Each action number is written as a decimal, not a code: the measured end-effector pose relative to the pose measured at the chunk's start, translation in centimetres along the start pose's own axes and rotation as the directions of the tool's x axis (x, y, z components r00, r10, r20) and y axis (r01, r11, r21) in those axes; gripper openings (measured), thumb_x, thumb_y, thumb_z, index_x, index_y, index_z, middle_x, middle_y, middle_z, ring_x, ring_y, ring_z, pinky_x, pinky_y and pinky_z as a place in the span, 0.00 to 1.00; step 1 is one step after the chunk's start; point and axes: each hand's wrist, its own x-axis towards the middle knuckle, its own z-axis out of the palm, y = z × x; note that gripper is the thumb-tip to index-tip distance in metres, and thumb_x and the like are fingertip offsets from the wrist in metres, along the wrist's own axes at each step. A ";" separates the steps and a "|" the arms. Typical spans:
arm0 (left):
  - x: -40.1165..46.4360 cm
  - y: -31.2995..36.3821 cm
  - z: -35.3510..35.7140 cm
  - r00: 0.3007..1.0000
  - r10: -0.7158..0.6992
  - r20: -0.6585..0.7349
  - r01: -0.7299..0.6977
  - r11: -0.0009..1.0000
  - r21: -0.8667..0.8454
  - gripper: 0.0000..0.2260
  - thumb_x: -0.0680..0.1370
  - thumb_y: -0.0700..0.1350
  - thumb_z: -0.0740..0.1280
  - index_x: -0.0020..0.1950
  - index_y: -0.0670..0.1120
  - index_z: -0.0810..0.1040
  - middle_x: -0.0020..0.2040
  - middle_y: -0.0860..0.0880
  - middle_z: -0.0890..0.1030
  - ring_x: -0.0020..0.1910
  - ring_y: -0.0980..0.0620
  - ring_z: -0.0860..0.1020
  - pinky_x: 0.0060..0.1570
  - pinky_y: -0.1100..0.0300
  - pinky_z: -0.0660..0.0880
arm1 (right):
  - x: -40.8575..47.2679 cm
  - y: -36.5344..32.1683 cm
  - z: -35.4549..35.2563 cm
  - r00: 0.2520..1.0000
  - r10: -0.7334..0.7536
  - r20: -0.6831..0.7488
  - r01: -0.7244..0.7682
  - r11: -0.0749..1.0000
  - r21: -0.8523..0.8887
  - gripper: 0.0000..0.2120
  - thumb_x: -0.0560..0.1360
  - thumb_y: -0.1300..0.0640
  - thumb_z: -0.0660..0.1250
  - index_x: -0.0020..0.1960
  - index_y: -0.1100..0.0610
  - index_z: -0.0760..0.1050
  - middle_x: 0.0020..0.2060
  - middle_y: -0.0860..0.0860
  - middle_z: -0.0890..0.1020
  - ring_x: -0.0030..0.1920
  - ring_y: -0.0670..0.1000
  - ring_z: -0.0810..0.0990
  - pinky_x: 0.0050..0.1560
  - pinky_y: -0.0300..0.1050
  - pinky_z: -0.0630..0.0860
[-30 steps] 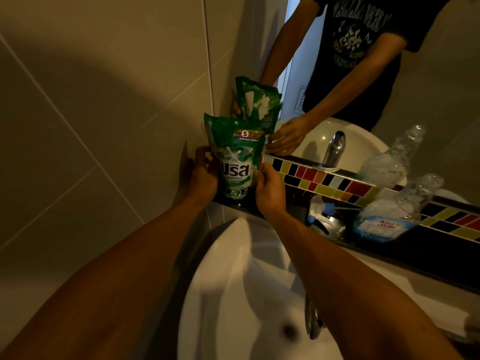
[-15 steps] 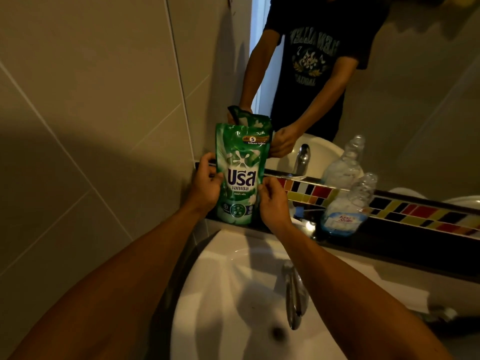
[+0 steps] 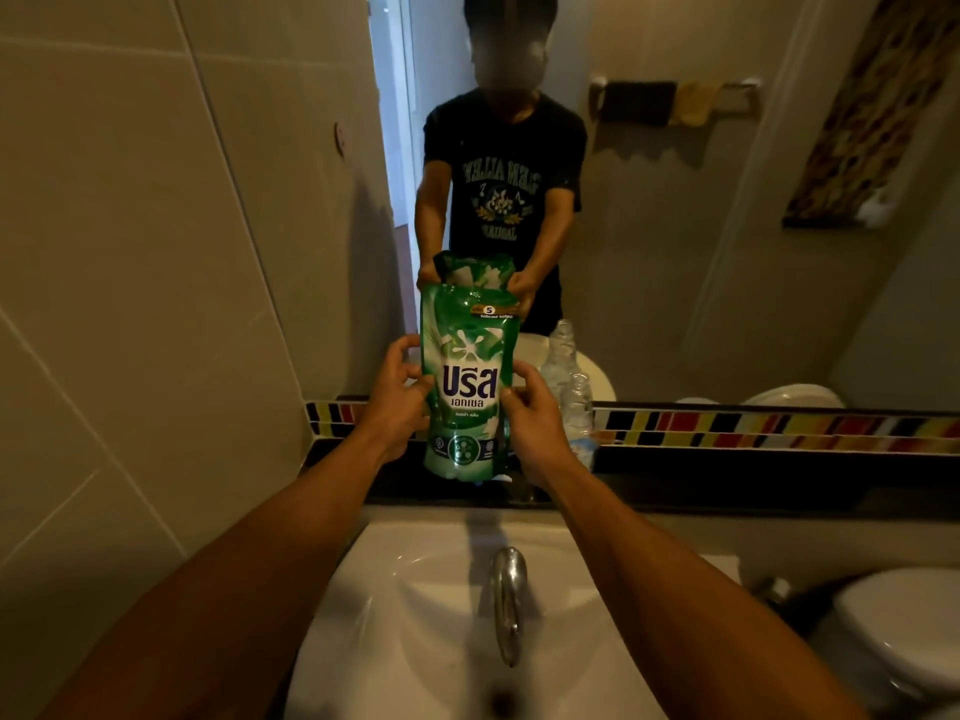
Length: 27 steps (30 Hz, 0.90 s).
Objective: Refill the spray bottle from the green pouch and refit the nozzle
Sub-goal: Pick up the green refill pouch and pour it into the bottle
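1. Green pouch: you are holding it upright between both hands, above the dark ledge behind the sink, in front of the mirror. The printed face is turned toward you; the top edge is looking sealed, though I cannot tell for sure in this dim light.
2. Judgement: you are keeping it vertical so the liquid is sitting low, away from the top, while you are getting ready to open it. Holding it over the basin side is also limiting any mess from a spill.
3. Left hand: it is clasping the pouch's left edge, thumb lying on the front, fingers wrapping behind. Partly curled, not a tight fist.
4. Right hand: it is pinching the right edge at mid-height, thumb on the front, fingers curling around the back.
5. Spray bottle: it is standing on the ledge just right of the pouch, partly hidden by your right hand, with the nozzle apparently off. The nozzle itself is not showing anywhere that I can make out.
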 end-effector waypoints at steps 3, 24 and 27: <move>-0.6 0.8 1.5 1.000 -0.005 0.011 0.005 1.000 -0.004 0.21 0.82 0.33 0.61 0.68 0.56 0.68 0.59 0.44 0.76 0.53 0.45 0.80 0.38 0.48 0.81 | -0.4 -0.7 -1.4 0.999 0.036 0.036 -0.037 0.998 0.048 0.18 0.86 0.60 0.60 0.71 0.42 0.71 0.65 0.57 0.81 0.63 0.57 0.83 0.57 0.63 0.83; -2.4 1.6 5.7 0.989 -0.093 0.112 0.069 0.977 0.202 0.23 0.81 0.32 0.61 0.65 0.60 0.71 0.57 0.40 0.78 0.58 0.40 0.79 0.50 0.35 0.80 | -3.4 0.5 -8.1 0.962 0.031 0.273 -0.078 0.983 0.164 0.41 0.75 0.67 0.75 0.75 0.34 0.63 0.69 0.56 0.80 0.65 0.58 0.83 0.58 0.63 0.83; -2.4 2.4 5.7 0.978 -0.141 0.150 0.091 0.950 0.298 0.26 0.81 0.32 0.61 0.68 0.61 0.68 0.51 0.44 0.78 0.53 0.44 0.80 0.44 0.42 0.83 | -3.6 0.6 -8.5 0.958 0.059 0.282 -0.112 0.978 0.176 0.39 0.76 0.67 0.73 0.70 0.30 0.63 0.68 0.56 0.80 0.64 0.58 0.83 0.52 0.54 0.85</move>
